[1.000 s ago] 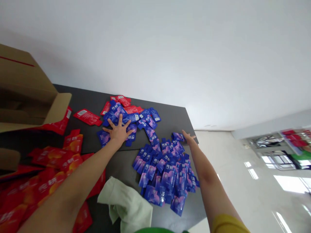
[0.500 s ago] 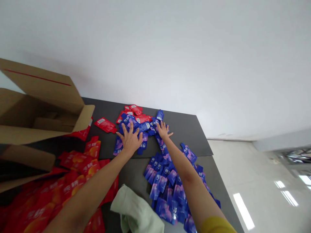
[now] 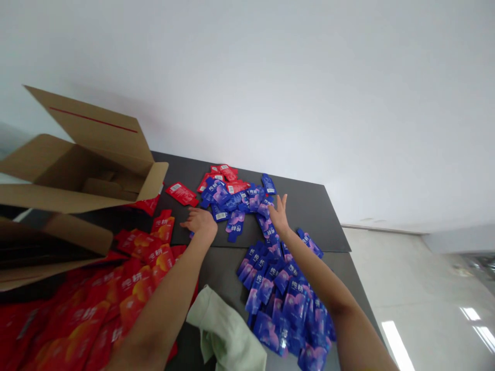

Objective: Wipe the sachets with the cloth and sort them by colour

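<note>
My left hand (image 3: 200, 222) is over the dark table at the left end of the blue pouches, its fingers pointing left and somewhat apart. Part of a blue pouch shows beneath it. My right hand (image 3: 279, 214) has its fingers spread, and its inner side is at the edge of a blue pouch (image 3: 265, 207); I see nothing held. Between the hands lies a loose cluster of blue pouches (image 3: 234, 202), with several red pouches (image 3: 228, 172) behind it. A larger heap of blue pouches (image 3: 274, 304) lies nearer me, partly under my right forearm.
An open cardboard box (image 3: 104, 121) stands at the left. Red pouches (image 3: 131, 288) are heaped in front of it, partly behind my left forearm. A pale green cloth (image 3: 226, 330) lies at the near middle. The table (image 3: 309, 208) meets a white wall (image 3: 270, 93).
My left hand has moved left off the blue pouches, and its fingers have drawn in from a wide spread. My right hand has shifted slightly right. The camera view has swung left.
</note>
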The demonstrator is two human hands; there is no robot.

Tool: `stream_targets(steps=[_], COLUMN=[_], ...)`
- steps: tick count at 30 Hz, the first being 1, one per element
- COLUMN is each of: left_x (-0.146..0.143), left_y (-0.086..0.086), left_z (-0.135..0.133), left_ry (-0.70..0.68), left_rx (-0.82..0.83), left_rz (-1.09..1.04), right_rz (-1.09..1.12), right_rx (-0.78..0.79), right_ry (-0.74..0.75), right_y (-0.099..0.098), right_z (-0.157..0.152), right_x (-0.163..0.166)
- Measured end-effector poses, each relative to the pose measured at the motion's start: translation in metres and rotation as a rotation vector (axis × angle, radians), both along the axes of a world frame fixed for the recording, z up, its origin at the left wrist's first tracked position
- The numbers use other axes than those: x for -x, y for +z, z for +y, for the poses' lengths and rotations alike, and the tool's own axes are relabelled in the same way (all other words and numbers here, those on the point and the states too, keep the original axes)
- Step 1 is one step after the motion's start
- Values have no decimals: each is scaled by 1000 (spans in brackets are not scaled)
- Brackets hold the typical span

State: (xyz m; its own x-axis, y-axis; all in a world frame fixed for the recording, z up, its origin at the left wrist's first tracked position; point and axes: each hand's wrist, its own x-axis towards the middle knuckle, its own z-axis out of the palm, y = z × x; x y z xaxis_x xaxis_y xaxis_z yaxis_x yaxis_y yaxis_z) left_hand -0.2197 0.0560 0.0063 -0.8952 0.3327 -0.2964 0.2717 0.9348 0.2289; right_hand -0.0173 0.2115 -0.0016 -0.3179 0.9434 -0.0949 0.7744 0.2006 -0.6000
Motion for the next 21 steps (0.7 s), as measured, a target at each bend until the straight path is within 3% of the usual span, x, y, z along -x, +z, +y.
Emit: stream_targets(steps=[4,8,14,17,21], left_x=[6,0,-29,-47,-61], left_y=[18,45,83,89,81], left_z=[-5,-17,-46,-64,-89], left_ry=[-57,-115,-141,-114,5], left_rx=[-31,-140,-378,-494,-694], left_rz=[-108,-12,88,103,178], right_rz=[-38,0,150,169,141], right_rx=[-199,-297,-277,-218,-166], right_ry=[86,156,306,352,492], right_y=[22,40,44,38,35], right_z=[-38,-89,-159,-185,-221], right_x=[-31,-54,-69,-67,-63])
